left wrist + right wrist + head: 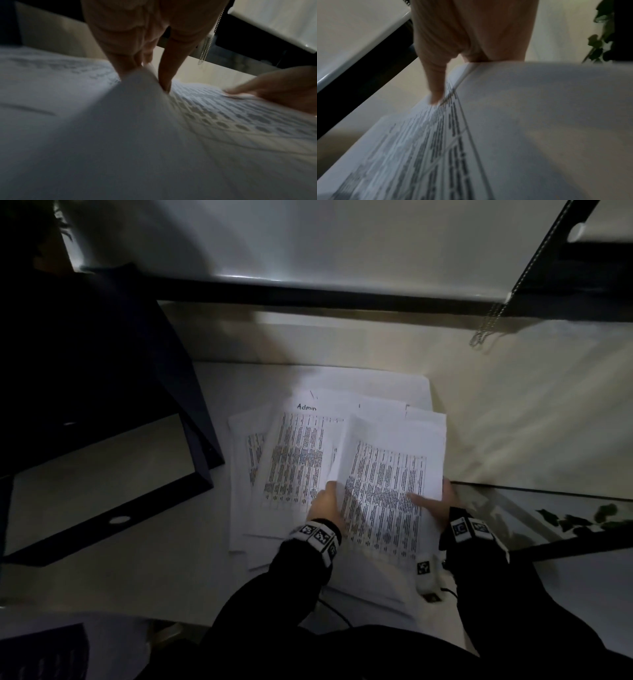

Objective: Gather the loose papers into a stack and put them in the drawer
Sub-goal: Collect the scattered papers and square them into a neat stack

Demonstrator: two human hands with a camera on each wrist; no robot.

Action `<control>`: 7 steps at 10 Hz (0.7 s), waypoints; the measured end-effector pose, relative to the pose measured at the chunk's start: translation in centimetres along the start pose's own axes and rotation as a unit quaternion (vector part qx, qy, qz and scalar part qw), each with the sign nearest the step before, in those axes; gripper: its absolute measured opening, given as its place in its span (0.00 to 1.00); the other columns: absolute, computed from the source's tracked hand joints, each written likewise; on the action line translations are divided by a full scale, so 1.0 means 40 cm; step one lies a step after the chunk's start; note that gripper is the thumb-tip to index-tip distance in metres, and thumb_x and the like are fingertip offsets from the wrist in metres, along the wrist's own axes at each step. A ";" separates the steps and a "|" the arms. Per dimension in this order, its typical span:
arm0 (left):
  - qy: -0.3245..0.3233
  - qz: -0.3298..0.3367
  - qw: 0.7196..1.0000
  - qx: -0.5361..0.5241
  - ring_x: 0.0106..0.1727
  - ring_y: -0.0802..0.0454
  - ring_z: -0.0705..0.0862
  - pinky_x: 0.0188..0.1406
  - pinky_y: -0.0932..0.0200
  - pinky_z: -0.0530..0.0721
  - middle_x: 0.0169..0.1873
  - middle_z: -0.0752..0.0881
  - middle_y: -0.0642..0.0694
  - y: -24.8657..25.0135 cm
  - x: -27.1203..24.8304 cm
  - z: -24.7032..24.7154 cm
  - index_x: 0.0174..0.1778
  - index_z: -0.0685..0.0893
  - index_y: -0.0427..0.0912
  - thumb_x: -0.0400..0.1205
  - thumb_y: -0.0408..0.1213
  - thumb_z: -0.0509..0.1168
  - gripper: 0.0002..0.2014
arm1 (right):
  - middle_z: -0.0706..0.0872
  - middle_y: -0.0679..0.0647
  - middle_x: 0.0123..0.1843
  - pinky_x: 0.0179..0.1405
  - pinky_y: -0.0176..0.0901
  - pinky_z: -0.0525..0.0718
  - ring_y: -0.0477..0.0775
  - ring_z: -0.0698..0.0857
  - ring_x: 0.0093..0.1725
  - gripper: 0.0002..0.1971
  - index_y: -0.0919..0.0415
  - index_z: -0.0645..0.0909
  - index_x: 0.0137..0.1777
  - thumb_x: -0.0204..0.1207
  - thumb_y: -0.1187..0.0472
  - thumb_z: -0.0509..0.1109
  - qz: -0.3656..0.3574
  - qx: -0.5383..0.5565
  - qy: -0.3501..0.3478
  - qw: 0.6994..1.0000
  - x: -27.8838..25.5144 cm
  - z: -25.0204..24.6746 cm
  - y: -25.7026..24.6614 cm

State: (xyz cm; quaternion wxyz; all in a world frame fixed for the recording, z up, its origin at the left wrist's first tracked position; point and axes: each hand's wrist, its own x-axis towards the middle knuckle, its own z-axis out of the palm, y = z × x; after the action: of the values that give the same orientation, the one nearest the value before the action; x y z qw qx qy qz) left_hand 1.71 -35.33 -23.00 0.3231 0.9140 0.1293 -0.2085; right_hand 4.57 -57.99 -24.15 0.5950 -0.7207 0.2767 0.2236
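Both hands — left hand [325, 503], right hand [442, 498] — pinch the top sheet [390, 474] by its side edges, spread papers [291, 460] lying leftward beneath.

White sheets of printed paper [294, 460] are showing dense black rows of tabular text, with faint orange and blue tints among the rows; the sheet at twelve o'clock is carrying the black handwritten word "Admin". The bare left hand [325, 505] and bare right hand [442, 499] are wearing black sleeves with white wristbands [317, 537] patterned in black square markers. At nine o'clock a dark navy open drawer [102, 412] is showing a pale beige inside. At three o'clock dark green leaves [582, 518] are showing
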 end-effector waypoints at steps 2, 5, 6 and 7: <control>0.187 -0.176 0.966 -0.018 0.75 0.33 0.62 0.73 0.39 0.66 0.75 0.63 0.32 -0.095 0.086 -0.170 0.73 0.67 0.37 0.72 0.47 0.72 0.36 | 0.65 0.62 0.82 0.76 0.47 0.65 0.61 0.67 0.79 0.49 0.63 0.55 0.82 0.65 0.62 0.81 -0.001 -0.089 0.028 0.996 -0.065 0.004 -0.025; 0.109 -0.193 0.960 -0.169 0.74 0.38 0.73 0.74 0.46 0.73 0.75 0.71 0.36 -0.131 0.115 -0.200 0.75 0.68 0.36 0.74 0.48 0.71 0.37 | 0.62 0.63 0.83 0.79 0.50 0.62 0.61 0.64 0.81 0.36 0.63 0.53 0.82 0.78 0.66 0.68 0.019 -0.097 0.007 0.995 -0.024 0.005 -0.012; 0.178 -0.257 0.946 -0.088 0.69 0.34 0.68 0.71 0.42 0.72 0.68 0.68 0.38 -0.145 0.096 -0.186 0.67 0.79 0.44 0.74 0.47 0.69 0.25 | 0.65 0.60 0.82 0.78 0.52 0.66 0.62 0.68 0.79 0.45 0.56 0.52 0.83 0.71 0.59 0.76 -0.002 -0.114 0.070 0.991 -0.001 0.011 0.006; 0.187 -0.310 0.930 -0.059 0.69 0.34 0.66 0.70 0.41 0.69 0.68 0.65 0.39 -0.154 0.082 -0.187 0.60 0.83 0.44 0.73 0.47 0.69 0.20 | 0.65 0.61 0.82 0.79 0.54 0.66 0.62 0.68 0.79 0.45 0.58 0.54 0.83 0.71 0.59 0.76 0.008 -0.106 0.060 0.993 0.019 0.013 0.011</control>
State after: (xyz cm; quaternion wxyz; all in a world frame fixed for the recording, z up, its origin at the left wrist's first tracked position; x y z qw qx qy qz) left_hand 4.53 -25.51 -22.57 0.2655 0.8300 0.4766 -0.1159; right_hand 4.86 -57.66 -25.08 0.4957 -0.7899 0.2918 0.2128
